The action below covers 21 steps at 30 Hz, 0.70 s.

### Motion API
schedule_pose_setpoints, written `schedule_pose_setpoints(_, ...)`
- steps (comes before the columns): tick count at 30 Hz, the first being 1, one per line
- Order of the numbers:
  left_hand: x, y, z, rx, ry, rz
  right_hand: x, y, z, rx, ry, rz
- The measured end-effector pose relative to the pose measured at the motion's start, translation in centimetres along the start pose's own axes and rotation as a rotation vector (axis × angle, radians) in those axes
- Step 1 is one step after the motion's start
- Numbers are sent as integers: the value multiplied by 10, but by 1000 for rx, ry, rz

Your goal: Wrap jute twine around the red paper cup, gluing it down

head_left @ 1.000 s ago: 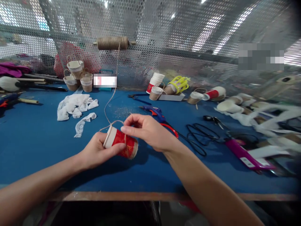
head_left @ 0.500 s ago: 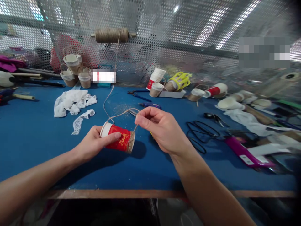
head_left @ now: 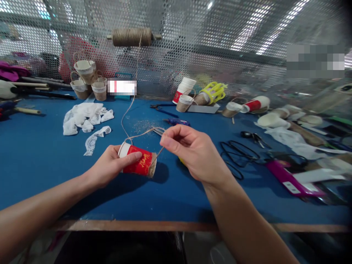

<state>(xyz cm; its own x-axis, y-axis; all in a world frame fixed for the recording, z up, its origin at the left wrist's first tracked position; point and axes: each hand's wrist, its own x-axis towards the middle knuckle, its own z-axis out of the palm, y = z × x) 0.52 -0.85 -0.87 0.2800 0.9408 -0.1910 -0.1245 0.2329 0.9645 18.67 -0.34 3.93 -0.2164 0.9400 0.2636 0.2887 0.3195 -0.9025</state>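
Observation:
My left hand (head_left: 117, 163) is wrapped round a red and white paper cup (head_left: 143, 167), which lies tilted on its side above the table. Twine is wound round the cup's right-hand end. Between the thumb and fingers of my right hand (head_left: 187, 148), a strand of twine (head_left: 144, 134) is pinched and runs taut down to that wound end. From the pinch the strand loops back past the cup's rim and up to a twine spool (head_left: 132, 37) on the mesh panel. Scissors (head_left: 158, 131), partly hidden, lie behind my right hand.
Crumpled white lace (head_left: 82, 119) lies left on the blue table (head_left: 41, 157). Small twine-handled baskets (head_left: 85, 71) stand at the back left. Pliers (head_left: 165, 110), a blue tool (head_left: 176, 121), a black cable (head_left: 233, 156), keys (head_left: 255, 138) and a purple box (head_left: 291, 178) lie to the right.
My right hand has moved slightly right and down, drawing the twine straighter from the cup. My left hand still holds the cup, almost unmoved.

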Motion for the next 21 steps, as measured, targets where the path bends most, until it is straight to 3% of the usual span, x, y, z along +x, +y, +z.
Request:
schedule_pose_setpoints(7, -3, 1, 2, 131, 17, 49, 5, 7, 0, -59, 34, 0)
schedule_pose_setpoints(21, -8, 0, 1, 68, -51, 94, 11, 19, 5, -35, 1, 47)
